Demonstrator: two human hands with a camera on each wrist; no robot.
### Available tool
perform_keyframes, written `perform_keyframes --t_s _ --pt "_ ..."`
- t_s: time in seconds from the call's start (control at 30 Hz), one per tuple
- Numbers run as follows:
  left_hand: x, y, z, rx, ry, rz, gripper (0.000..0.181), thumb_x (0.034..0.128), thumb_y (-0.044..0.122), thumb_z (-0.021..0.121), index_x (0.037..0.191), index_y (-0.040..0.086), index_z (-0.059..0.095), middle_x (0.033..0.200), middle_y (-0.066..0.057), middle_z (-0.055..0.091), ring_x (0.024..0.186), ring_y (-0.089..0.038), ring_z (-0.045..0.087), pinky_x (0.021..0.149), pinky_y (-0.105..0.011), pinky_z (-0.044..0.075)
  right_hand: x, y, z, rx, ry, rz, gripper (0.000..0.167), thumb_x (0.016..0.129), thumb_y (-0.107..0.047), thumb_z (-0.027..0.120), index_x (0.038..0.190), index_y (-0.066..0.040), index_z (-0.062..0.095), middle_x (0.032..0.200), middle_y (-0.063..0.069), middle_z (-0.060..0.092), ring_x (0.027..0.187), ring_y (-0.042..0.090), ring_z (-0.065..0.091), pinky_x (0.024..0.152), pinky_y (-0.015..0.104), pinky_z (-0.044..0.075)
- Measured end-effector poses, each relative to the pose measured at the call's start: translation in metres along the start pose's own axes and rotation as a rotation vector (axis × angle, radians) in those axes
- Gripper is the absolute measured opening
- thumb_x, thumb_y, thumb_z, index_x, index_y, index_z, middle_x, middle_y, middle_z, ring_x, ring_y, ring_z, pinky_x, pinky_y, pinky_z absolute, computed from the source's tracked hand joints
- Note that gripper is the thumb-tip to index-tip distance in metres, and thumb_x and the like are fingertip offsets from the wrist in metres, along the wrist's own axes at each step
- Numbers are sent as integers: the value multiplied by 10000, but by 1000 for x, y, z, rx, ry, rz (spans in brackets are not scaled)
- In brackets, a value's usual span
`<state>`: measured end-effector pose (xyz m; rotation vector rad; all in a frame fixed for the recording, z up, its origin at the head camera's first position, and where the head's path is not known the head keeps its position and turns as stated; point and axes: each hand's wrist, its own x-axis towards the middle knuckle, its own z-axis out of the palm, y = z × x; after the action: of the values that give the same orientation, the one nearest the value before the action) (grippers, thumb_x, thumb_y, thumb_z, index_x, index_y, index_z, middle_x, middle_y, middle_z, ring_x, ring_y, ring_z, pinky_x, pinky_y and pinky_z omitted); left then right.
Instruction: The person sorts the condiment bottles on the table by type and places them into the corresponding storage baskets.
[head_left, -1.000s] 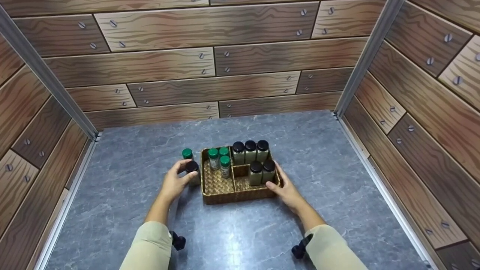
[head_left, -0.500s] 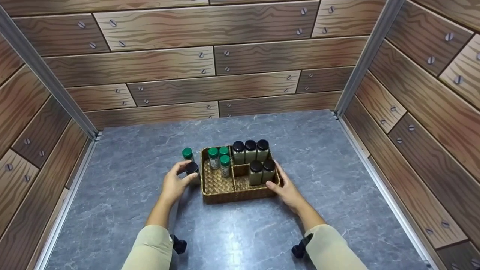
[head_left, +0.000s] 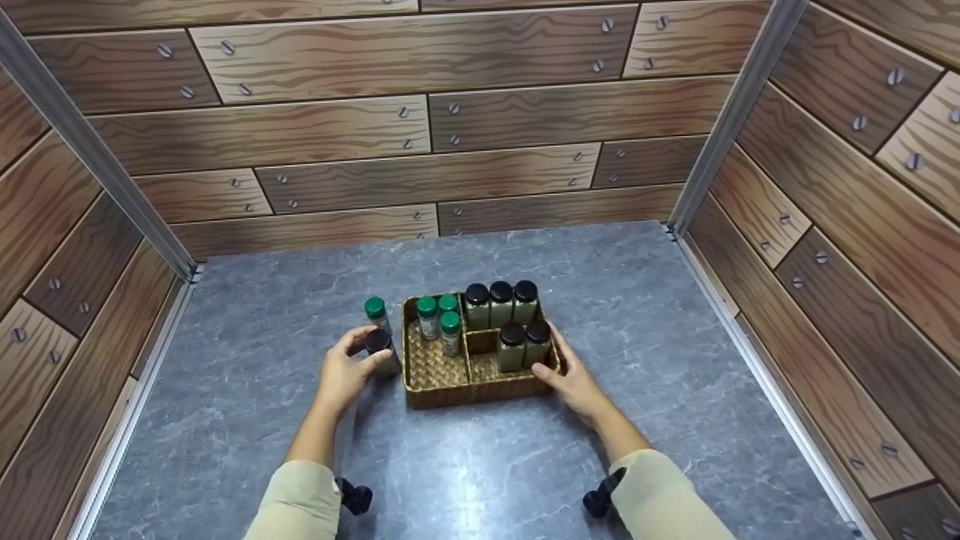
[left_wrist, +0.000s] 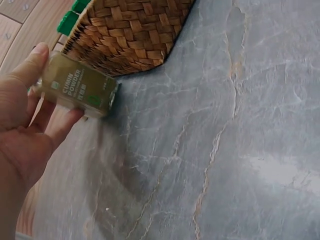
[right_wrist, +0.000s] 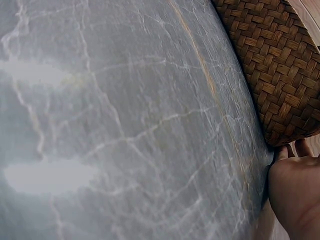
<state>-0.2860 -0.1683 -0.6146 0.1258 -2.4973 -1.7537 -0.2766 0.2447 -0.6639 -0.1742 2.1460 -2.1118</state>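
My left hand (head_left: 345, 376) pinches a square spice jar with a black lid (head_left: 385, 363) between thumb and fingers, just left of the woven basket (head_left: 442, 396). In the left wrist view the label on this jar (left_wrist: 80, 87) reads cumin powder, and the jar leans. My right hand (head_left: 579, 386) grips the basket at its front right corner, thumb on the rim and fingers along the right side. Three green-lidded bottles (head_left: 450, 341) stand in the left compartment. Several black-lidded jars (head_left: 511, 352) fill part of the two right compartments.
Behind the held jar, outside the basket, stands another green-lidded bottle (head_left: 376, 310). The grey marbled tabletop (head_left: 465, 480) is enclosed by wood-patterned walls (head_left: 420, 124) at the back and sides.
The jar in my left hand has tilted, its lid shifting slightly left and toward me. My left hand has drawn back a little. The right hand and basket stay put.
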Motion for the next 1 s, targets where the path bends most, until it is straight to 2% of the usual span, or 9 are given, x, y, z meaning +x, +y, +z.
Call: perform_keyframes --t_s 0.1,0.13,0.23,0.33,0.43,0.53,0.73,1.0 --pt "-1 1 -4 -15 9 -13 551 905 192 896 1412 117 695 1397 -215 726 1380 -396 636 1164 -547 509 1 0 0 5 0 -5 901 1042 -59 699 1758 -213 174 1832 120 173 1673 333 195 1371 481 162" --pt "-2 2 -5 -22 13 -21 559 904 189 898 1418 114 694 1397 -209 729 1380 -384 640 1142 -490 530 1 0 0 4 2 -5 900 1041 -57 699 1757 -215 177 1831 122 175 1672 334 197 1372 481 162" --pt "-4 6 -11 -59 28 -48 579 904 174 899 1434 89 683 1395 -212 731 1371 -365 651 1007 -292 578 1 0 1 -1 6 -1 902 1038 -55 703 1756 -223 185 1831 124 173 1674 341 196 1373 485 162" --pt "-5 14 -17 -141 33 -87 602 910 158 894 1454 51 660 1416 -252 701 1311 -332 672 871 -201 612 0 0 0 -10 8 5 906 1037 -68 711 1756 -228 184 1833 119 168 1681 344 184 1374 488 157" --pt "-6 25 -24 -225 32 -120 607 921 128 877 1471 31 639 1442 -297 663 1207 -248 696 843 -238 655 0 0 0 0 5 12 903 1042 -79 706 1757 -242 180 1835 112 162 1687 332 164 1378 488 146" --pt "-7 37 -29 -261 24 -144 592 935 120 861 1479 50 636 1461 -291 653 1151 -167 699 869 -269 664 0 1 -1 -2 3 11 901 1046 -86 701 1759 -234 169 1836 120 153 1690 333 145 1380 502 134" --pt "-10 58 -31 -269 -7 -151 592 943 163 862 1487 89 639 1486 -261 646 1266 -248 676 890 -267 659 0 0 0 -1 0 4 897 1046 -63 690 1758 -220 168 1835 141 138 1691 349 135 1380 512 121" --pt "-16 78 -22 -286 -68 -131 656 936 165 869 1526 62 600 1484 -265 635 1306 -323 665 913 -300 662 0 0 1 0 5 4 891 1046 -59 690 1757 -240 183 1836 114 151 1689 318 139 1386 490 112"
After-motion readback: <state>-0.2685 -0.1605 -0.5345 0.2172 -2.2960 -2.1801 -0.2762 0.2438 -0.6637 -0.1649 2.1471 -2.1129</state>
